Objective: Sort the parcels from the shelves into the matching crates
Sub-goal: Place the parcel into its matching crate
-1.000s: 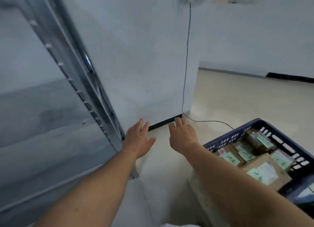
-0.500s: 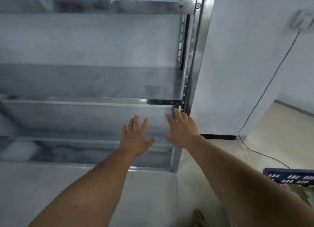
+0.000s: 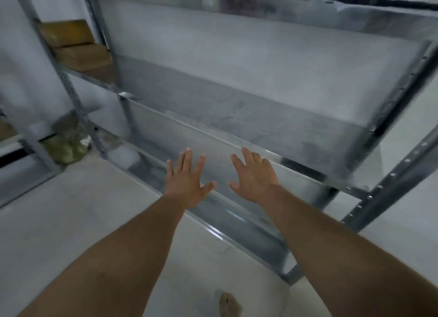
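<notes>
Both my arms reach forward with spread, straight fingers and hold nothing. My left hand (image 3: 187,181) and my right hand (image 3: 254,175) hover in front of a bare metal shelf (image 3: 237,117) of a grey steel rack. Two brown cardboard parcels (image 3: 75,45) lie stacked on a shelf of the neighbouring rack at the upper left, well away from both hands. No crate is in view.
A greenish wrapped bundle (image 3: 68,143) sits low at the left by the rack's foot. A white parcel (image 3: 123,156) lies on the lowest shelf. The rack's upright post (image 3: 388,181) stands at the right. My foot (image 3: 228,303) shows on the pale floor below.
The view has swung left, from the blue crate of parcels and the wall to the steel rack. Both hands stay spread and hold nothing, and the crate has left the view.
</notes>
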